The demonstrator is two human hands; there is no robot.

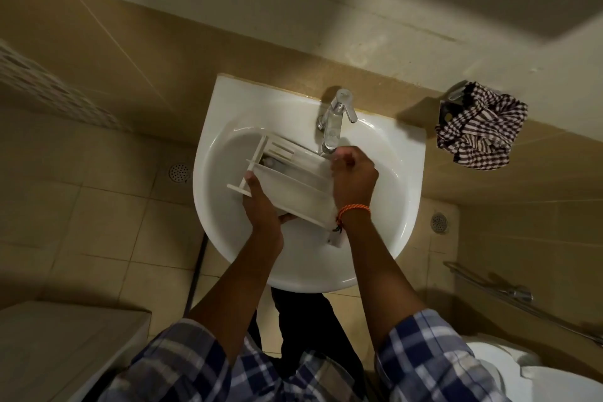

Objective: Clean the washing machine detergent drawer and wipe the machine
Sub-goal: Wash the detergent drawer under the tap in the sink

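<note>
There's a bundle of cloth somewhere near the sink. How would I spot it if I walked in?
Start at the white sink against the tiled wall and find its chrome tap. Look along the wall ledge past the tap, away from the washing machine. The crumpled cloth sits there, the only thing with a dark and white checked pattern.

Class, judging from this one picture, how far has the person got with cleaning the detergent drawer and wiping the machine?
Done: the detergent drawer is out of the machine and held over the sink, under the tap. In hand: the left hand grips the drawer while the right hand works at its far end. Left: refitting the drawer and wiping the machine; the checked cloth lies unused by the wall.
</note>
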